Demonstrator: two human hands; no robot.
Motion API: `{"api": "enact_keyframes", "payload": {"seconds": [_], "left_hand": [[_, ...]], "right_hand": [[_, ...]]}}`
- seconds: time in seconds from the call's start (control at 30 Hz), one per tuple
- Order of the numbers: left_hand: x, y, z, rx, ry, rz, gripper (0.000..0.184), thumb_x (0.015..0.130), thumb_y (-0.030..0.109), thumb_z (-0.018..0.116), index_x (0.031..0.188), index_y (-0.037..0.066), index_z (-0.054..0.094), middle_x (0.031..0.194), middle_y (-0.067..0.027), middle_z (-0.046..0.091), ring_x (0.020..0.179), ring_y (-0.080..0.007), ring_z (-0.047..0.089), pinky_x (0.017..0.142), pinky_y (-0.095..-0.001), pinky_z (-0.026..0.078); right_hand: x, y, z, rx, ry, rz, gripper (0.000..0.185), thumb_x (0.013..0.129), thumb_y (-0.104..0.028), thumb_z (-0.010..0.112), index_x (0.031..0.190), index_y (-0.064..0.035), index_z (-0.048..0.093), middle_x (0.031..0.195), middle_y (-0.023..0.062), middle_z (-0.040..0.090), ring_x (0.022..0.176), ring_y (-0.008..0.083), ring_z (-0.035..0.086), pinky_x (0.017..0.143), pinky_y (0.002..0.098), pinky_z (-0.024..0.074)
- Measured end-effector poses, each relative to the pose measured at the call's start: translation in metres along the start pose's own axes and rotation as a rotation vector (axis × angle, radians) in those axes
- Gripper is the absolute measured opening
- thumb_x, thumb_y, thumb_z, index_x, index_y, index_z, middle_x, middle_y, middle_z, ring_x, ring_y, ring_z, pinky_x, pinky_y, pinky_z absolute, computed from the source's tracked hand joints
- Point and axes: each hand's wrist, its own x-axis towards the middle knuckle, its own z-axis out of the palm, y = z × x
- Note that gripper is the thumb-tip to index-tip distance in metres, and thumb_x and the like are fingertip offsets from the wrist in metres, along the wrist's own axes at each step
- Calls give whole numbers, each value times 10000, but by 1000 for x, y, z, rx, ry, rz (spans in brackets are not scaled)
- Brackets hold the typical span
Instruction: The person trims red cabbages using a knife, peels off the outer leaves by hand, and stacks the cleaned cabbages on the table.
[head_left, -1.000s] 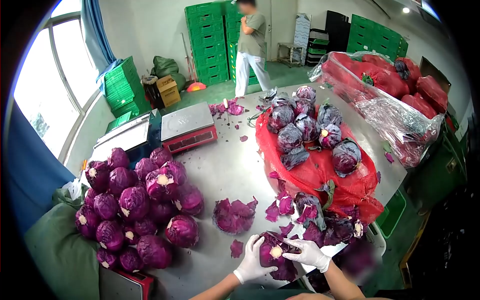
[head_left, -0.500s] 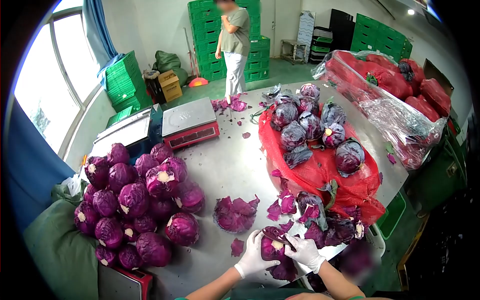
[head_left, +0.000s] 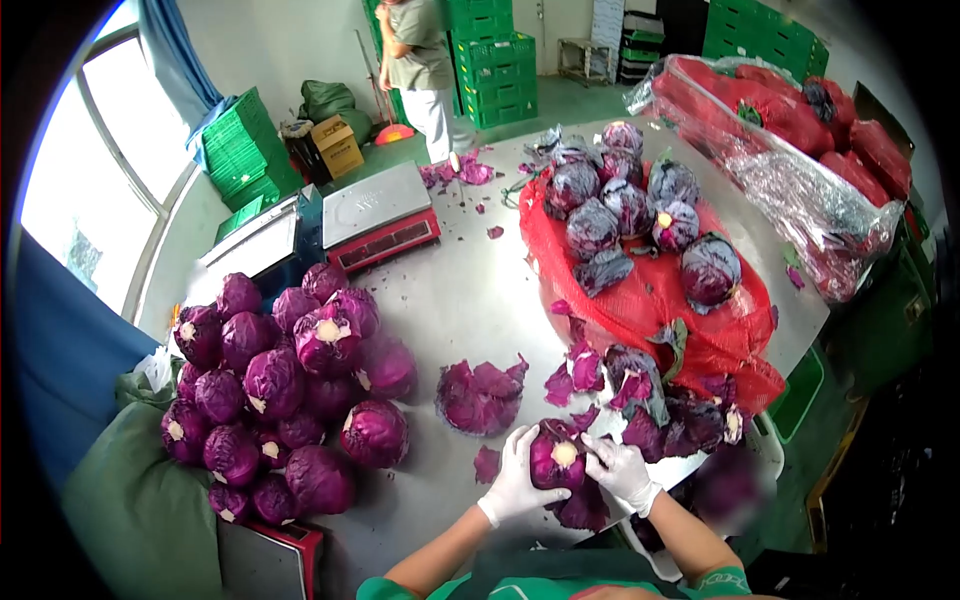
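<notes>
At the table's near edge, my left hand (head_left: 520,476), in a white glove, grips a purple cabbage (head_left: 556,455) from its left side. The cabbage's pale cut stem faces up. My right hand (head_left: 620,472), also gloved, is closed at the cabbage's right side, its fingertips at an outer leaf; whether they pinch it is hard to make out. A loose purple leaf (head_left: 582,508) lies just below the cabbage. Peeled leaves (head_left: 482,397) rest on the table beyond my left hand, and more trimmings (head_left: 690,420) lie to the right of my hands.
Left on the metal table (head_left: 470,290) is a pile of peeled cabbages (head_left: 273,383), with a red scale (head_left: 378,215) behind. Unpeeled cabbages (head_left: 590,228) sit on a red mesh bag (head_left: 645,325). Filled red bags (head_left: 780,125) stand at right. A person (head_left: 420,70) stands beyond the table.
The view has tilted down. My hands still hold the cabbage, and the leaf at its top right has been pulled or folded away. The person in the back has moved left.
</notes>
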Motion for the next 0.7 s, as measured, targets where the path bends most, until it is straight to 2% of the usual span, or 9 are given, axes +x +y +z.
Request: {"api": "enact_keyframes", "payload": {"seconds": [0.13,0.27,0.33,0.37,0.47,0.53,0.57,0.67,0.7], "left_hand": [[4,-5,-2,-13,26,4,1233,586,407,939,1496,2,213,1434,-267,273,1368,-440,297,1163,-504,302],[9,-5,-7,-97,-17,-60,1236,582,307,963,1497,-15,196,1443,-195,315,1369,-319,356,1163,-424,319],[10,-2,-8,-88,-24,-94,1236,587,287,964,1500,-21,191,1443,-183,325,1358,-296,377,1156,-416,333],[10,-2,-6,-141,-19,-149,1216,581,336,956,1491,0,223,1453,-216,291,1380,-368,324,1170,-448,303],[6,-2,-4,-108,-2,-126,1244,571,323,965,1493,-25,205,1441,-195,309,1365,-331,350,1164,-438,312],[4,3,-7,-155,18,-200,1245,575,299,969,1496,-28,197,1439,-185,322,1357,-313,368,1154,-433,332],[2,-2,-7,-227,24,-233,1248,582,292,967,1501,-23,184,1445,-185,316,1363,-310,363,1153,-431,334],[-5,-6,-9,-343,15,-260,1255,593,279,964,1512,-10,159,1455,-185,305,1375,-305,350,1154,-427,332],[-5,-6,-10,-393,4,-254,1260,598,271,962,1518,-1,145,1459,-185,300,1382,-302,342,1157,-426,328]], "right_hand": [[26,-26,-29,155,-114,266,527,849,-451,731,1245,-109,661,972,158,711,834,328,697,697,426,566],[37,-12,-30,503,-228,515,547,852,-437,723,1260,-81,641,1189,136,692,978,355,687,809,445,551],[36,-14,-34,369,-240,427,479,897,-385,680,1259,-75,628,1115,142,707,913,339,698,775,433,559],[27,-21,-25,225,-191,375,434,919,-356,651,1245,-71,623,1033,142,708,870,329,699,750,425,561],[14,-26,-19,-8,-122,296,299,962,-292,584,1162,-72,609,814,132,675,757,301,694,668,408,563],[8,-11,-24,6,-204,566,231,931,-214,640,1094,-51,628,936,181,680,766,305,689,635,393,546],[1,1,-19,169,11,669,185,952,-204,619,1022,-34,634,870,208,665,727,340,674,633,406,530],[-27,40,-2,122,93,880,201,965,-224,593,915,-30,609,844,224,652,758,414,648,661,474,525],[-31,54,1,85,129,798,215,965,-244,595,952,-33,636,885,235,652,821,415,651,716,463,531]]}}
